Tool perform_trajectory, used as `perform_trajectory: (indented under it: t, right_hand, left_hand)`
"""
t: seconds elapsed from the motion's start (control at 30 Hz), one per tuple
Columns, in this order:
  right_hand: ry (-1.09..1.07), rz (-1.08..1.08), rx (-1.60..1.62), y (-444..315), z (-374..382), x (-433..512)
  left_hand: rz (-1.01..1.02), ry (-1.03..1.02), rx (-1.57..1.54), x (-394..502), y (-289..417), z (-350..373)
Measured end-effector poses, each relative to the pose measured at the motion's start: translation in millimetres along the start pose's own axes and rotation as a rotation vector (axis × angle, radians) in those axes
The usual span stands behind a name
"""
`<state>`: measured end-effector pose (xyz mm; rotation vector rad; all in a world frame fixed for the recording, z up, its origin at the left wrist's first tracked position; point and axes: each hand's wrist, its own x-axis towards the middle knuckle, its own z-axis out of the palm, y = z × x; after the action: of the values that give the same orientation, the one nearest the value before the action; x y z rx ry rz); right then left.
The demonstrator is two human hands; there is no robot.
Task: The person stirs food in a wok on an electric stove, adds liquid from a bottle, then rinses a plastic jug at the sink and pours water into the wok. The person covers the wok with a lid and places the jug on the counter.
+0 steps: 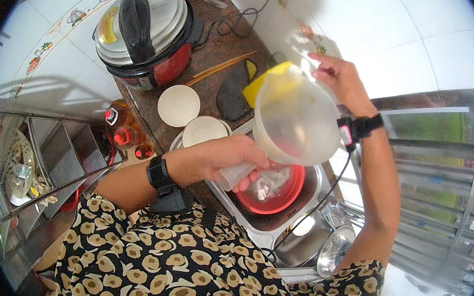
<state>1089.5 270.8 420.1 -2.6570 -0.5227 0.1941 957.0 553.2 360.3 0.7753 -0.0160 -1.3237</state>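
My left hand [242, 159] grips the handle of a translucent plastic dipper [298, 120], whose wide bowl tilts over the sink. Below it, a red plastic basin [295, 189] with water in it sits in the steel sink [263, 224]. My right hand [335, 78] is raised beyond the dipper, near the tiled wall, its index finger stretched out and nothing visibly held. A yellow object [254, 89] shows partly behind the dipper's bowl. White bowls [205, 132] stand at the sink's left edge, close to my left forearm.
A rice cooker [153, 39] stands on the brown counter [215, 28], its cord running to the wall. Chopsticks [219, 68] and another white bowl [178, 105] lie nearby. Bottles with red caps [122, 136] and a wire rack [54, 150] are left. Steel pots [305, 237] fill the sink's near basin.
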Motion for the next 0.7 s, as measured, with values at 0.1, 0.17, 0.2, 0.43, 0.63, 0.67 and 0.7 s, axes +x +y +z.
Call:
perform_trajectory:
  t: [0.1, 0.17, 0.2, 0.43, 0.63, 0.67, 0.7]
  right_hand:
    - [-0.092, 0.011, 0.055, 4, 0, 13]
    - [-0.128, 0.022, 0.082, 6, 0, 19]
    - [-0.140, 0.041, 0.108, 6, 0, 22]
    - [-0.225, 0.057, 0.087, 2, -4, 28]
    - [-0.227, -0.013, 0.037, 3, -2, 31]
    - [-0.234, 0.004, 0.093, 4, -1, 31]
    - [-0.232, 0.016, 0.150, 6, 1, 31]
  left_hand:
    - [-0.004, 0.004, -0.004, 2, 0, -1]
    - [-0.018, 0.007, -0.006, 3, 2, -3]
    - [-0.025, 0.010, 0.002, 3, 2, -4]
    - [-0.078, 0.007, 0.036, 5, 5, -7]
    - [-0.081, -0.016, 0.043, 8, 8, -8]
    - [-0.081, -0.014, 0.045, 9, 8, -8]
    - [-0.083, -0.023, 0.041, 9, 8, -8]
